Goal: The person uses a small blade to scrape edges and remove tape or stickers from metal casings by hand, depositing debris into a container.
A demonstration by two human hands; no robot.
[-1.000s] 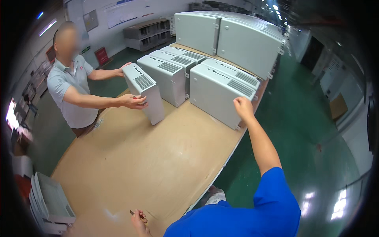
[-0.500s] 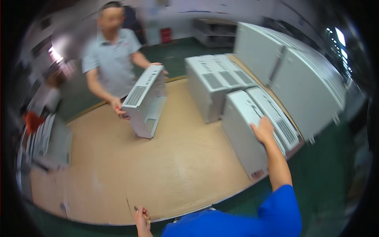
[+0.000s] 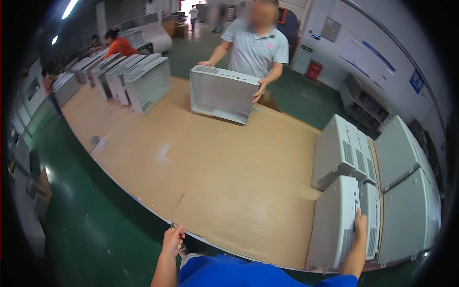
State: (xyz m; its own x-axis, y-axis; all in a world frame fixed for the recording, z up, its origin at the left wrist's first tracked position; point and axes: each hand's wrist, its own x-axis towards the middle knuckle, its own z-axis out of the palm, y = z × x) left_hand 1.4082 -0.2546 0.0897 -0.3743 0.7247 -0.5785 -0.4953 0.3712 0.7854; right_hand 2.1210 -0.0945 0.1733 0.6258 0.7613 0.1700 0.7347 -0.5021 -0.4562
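Observation:
My right hand (image 3: 360,224) grips the top edge of a grey metal case (image 3: 330,229) standing upright at the table's near right corner. The thumb lies along its top and the other fingers are partly hidden. A second slim case (image 3: 370,215) stands close against its right side. Near the table's front edge, my left hand (image 3: 173,240) is closed around a small tool (image 3: 173,226) with a thin dark tip and what looks like a yellowish handle. Its kind is hard to make out. Across the table, a co-worker's two hands hold an open-sided grey case (image 3: 222,95) upright.
Several cases (image 3: 339,148) stand behind the one I touch, with larger grey panels (image 3: 406,205) to their right. A row of cases (image 3: 148,83) lines the far left of the brown-covered table (image 3: 215,177). Another person in orange (image 3: 123,47) bends behind that row.
My view has swung to the left, bringing the far row of cases into sight. Both hands keep their hold. The co-worker still holds the open-sided case.

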